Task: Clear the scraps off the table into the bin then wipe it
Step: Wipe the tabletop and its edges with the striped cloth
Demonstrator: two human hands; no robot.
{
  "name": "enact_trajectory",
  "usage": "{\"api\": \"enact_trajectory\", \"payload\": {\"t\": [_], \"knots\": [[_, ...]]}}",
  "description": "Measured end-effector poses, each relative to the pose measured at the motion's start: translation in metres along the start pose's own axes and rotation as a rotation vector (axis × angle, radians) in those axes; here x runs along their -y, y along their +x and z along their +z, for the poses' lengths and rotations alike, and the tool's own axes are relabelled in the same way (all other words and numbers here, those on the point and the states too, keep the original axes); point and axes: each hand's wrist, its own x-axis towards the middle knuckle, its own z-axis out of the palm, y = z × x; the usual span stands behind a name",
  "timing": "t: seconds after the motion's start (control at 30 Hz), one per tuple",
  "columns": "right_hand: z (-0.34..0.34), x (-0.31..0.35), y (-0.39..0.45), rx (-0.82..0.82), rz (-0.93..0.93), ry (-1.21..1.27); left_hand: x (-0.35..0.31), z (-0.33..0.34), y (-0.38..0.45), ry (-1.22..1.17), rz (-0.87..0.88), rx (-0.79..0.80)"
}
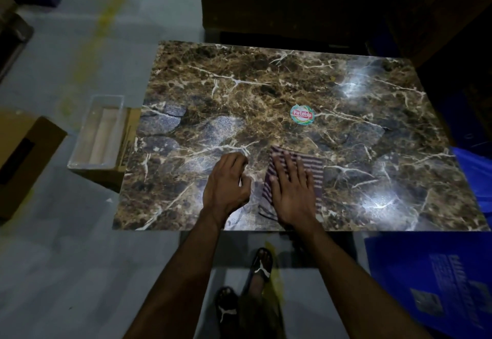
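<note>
A brown marble-patterned table [266, 86] fills the middle of the head view. A purple and white striped cloth [308, 168] lies flat near its front edge, and my right hand [291, 192] presses on it with fingers spread. Just left of the cloth, my left hand [226, 181] rests on the tabletop with fingers curled under; I cannot tell if it holds anything. A round red and green sticker [302, 114] sits on the table's centre. A clear plastic bin [98, 131] stands off the table's left edge, on a cardboard box.
A cardboard box [24, 157] stands on the floor at far left. Blue crates [431, 280] crowd the right side and front right corner. Dark furniture [292, 0] rises behind the table. My sandalled feet [245, 285] are below the front edge. Yellow streaks mark the grey floor.
</note>
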Motion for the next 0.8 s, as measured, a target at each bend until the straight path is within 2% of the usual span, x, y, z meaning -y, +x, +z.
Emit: {"api": "enact_trajectory", "payload": {"t": [0.07,0.2,0.27,0.4,0.57,0.67,0.73,0.8], "knots": [[0.003,0.01,0.008,0.004,0.006,0.002,-0.001,0.0,-0.001,0.019,0.013,-0.002],[0.0,0.009,-0.023,0.041,-0.197,-0.009,-0.001,0.001,-0.001,0.052,0.059,-0.024],[-0.005,-0.011,-0.044,0.069,-0.236,-0.035,-0.001,0.005,-0.003,0.092,0.117,-0.012],[-0.018,-0.059,-0.039,0.072,-0.113,-0.03,0.003,0.012,-0.002,0.144,0.146,0.089],[-0.008,-0.034,0.011,-0.003,0.095,-0.011,0.003,0.014,0.002,0.229,0.145,0.204],[-0.004,-0.026,0.003,-0.005,-0.016,-0.022,0.003,0.014,0.003,0.241,0.172,0.213],[-0.008,-0.034,-0.022,0.039,-0.149,-0.04,0.004,0.014,0.003,0.249,0.183,0.227],[-0.014,-0.053,-0.042,0.061,-0.202,-0.057,0.003,0.014,0.004,0.245,0.173,0.22]]}}
